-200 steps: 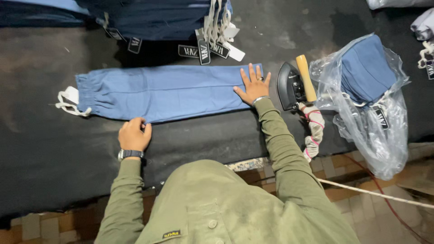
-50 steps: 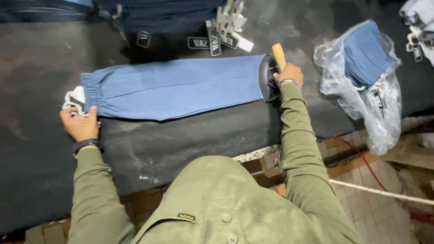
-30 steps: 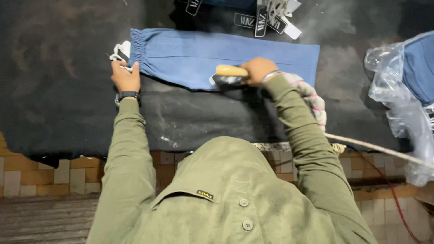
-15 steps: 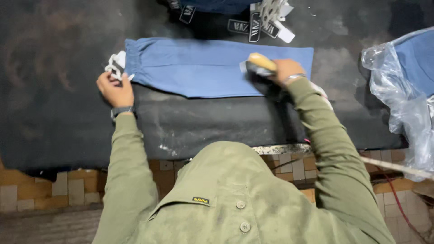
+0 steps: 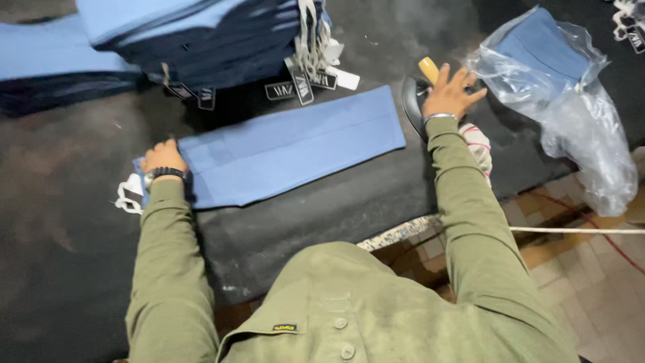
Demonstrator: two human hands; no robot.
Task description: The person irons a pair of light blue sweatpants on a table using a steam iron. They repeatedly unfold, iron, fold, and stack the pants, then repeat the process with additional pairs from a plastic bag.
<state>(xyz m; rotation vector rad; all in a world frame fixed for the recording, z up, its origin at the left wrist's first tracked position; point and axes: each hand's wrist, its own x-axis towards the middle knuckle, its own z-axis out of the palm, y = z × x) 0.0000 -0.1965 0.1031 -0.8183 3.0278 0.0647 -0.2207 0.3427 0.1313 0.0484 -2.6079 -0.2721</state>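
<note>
A folded pair of blue trousers (image 5: 289, 144) lies flat on the black padded table (image 5: 322, 208). My left hand (image 5: 161, 156) presses on the waistband end, next to its white drawstring (image 5: 127, 198). My right hand (image 5: 451, 93) rests on a dark iron (image 5: 415, 97) with a yellow wooden handle, which stands just off the trousers' right end. Its fingers are spread over the handle, not clearly wrapped around it.
A stack of folded dark and light blue garments with hanging tags (image 5: 222, 40) sits at the back. A clear plastic bag holding a blue garment (image 5: 557, 81) lies at the right. A white cord (image 5: 578, 230) crosses the tiled floor below the table's edge.
The iron has slid right, off the trousers, and now stands beside their right end. My right hand has loosened on the handle. My left hand stays at the waistband.
</note>
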